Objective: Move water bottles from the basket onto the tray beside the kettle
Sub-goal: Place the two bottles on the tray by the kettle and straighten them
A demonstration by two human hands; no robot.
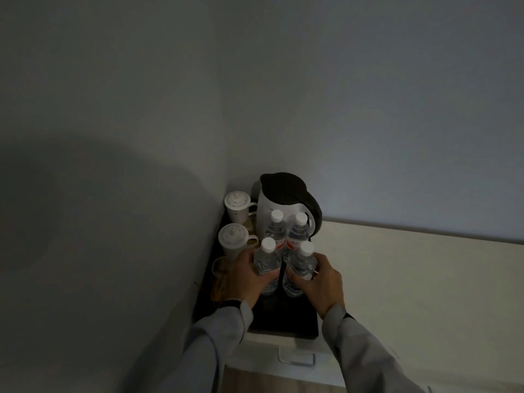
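Note:
A dark tray [289, 321] sits in the room's corner with a white kettle [279, 205] with a black lid at its back. Two clear water bottles with white caps, one on the left [275, 228] and one on the right [297, 232], stand upright right in front of the kettle. My left hand [245, 279] grips a third bottle [266, 260] near the tray's middle. Beside it, my right hand [321, 285] grips another bottle [303, 263]. Both held bottles are upright on or just above the tray. No basket is in view.
Two white lidded cups, one at the back [237, 207] and one nearer [233, 241], stand on the tray's left side against the wall, with small packets [219, 275] nearer me. The tray rests on a pale counter [397, 279] that runs to the right. Walls close in at left and back.

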